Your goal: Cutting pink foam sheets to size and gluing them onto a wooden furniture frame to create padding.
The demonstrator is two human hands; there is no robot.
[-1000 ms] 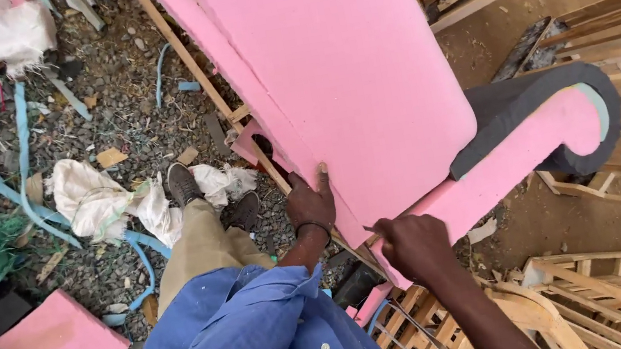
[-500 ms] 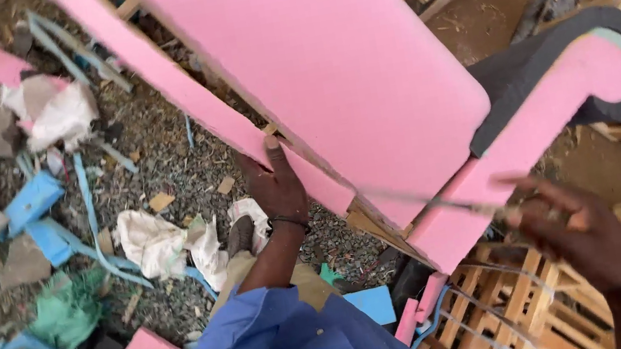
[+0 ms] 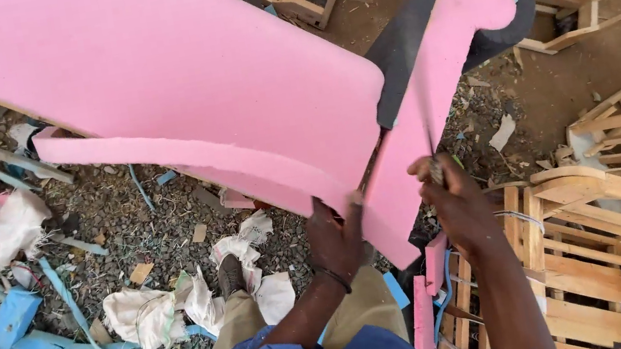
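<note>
From the head view, the left hand (image 3: 335,239) clamps the lower edge of the pink foam (image 3: 171,80) on the armrest (image 3: 444,45), steadying it, while the right hand (image 3: 454,197) is fisted around a thin blade (image 3: 427,127) held upright against the foam's edge.

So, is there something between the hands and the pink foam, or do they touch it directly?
Nothing visible stands between. The left hand grips the lower edge of the pink foam sheet directly. The right hand holds a thin blade that lies against the foam-covered armrest.
</note>
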